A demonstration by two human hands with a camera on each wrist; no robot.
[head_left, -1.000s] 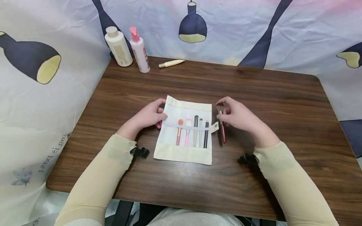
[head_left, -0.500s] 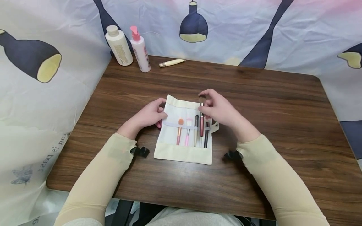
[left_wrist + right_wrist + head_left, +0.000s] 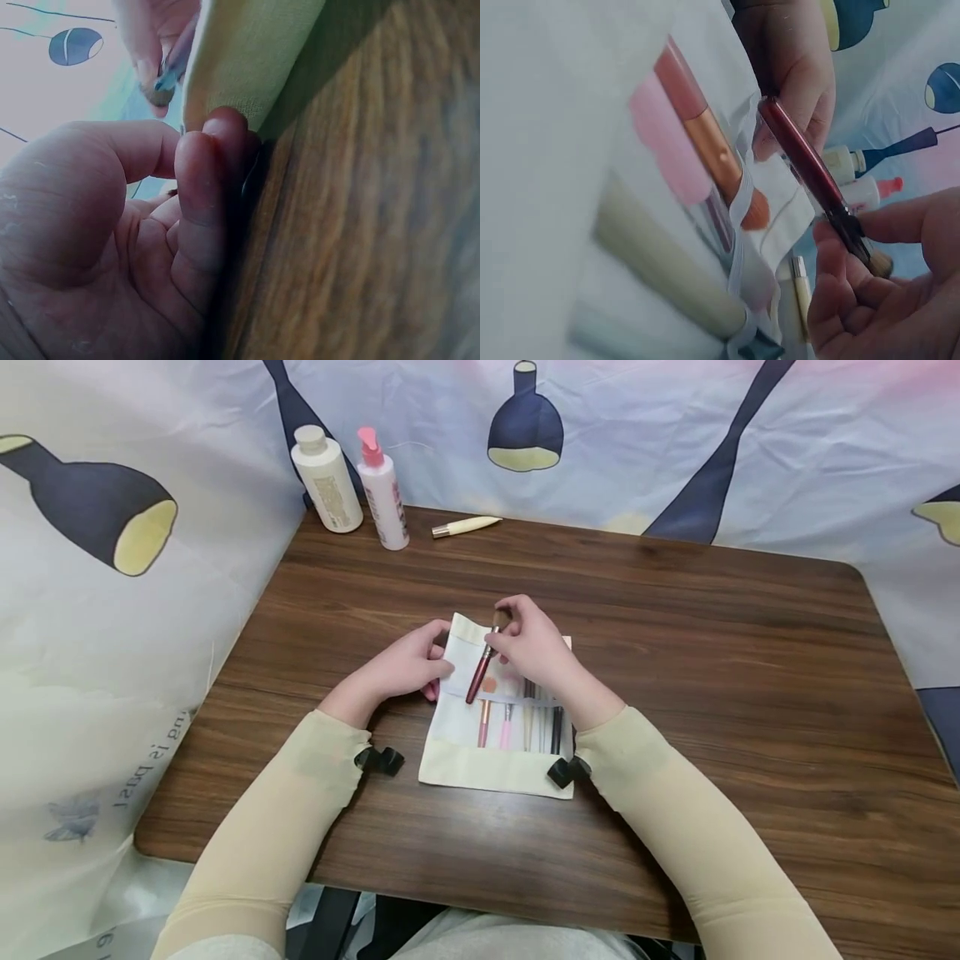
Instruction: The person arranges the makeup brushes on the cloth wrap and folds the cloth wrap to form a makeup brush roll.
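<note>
Hanging over a cream cloth roll (image 3: 453, 764) behind the worktop's front edge (image 3: 480, 900), the glossy red-handled brush (image 3: 477, 679) looked light, slippery, best held where right-hand fingers (image 3: 896, 225) pinched its ferrule (image 3: 844, 222); left-hand fingers (image 3: 199, 180) gripped the roll.

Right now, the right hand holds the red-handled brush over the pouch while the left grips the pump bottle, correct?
No: the head view shows the left hand gripping the pouch, not the pump bottle. The right hand does hold the red-handled brush over the pouch.

The red brush handle (image 3: 802, 154) looks glossy, the pouch (image 3: 491, 767) matt cloth.
</note>
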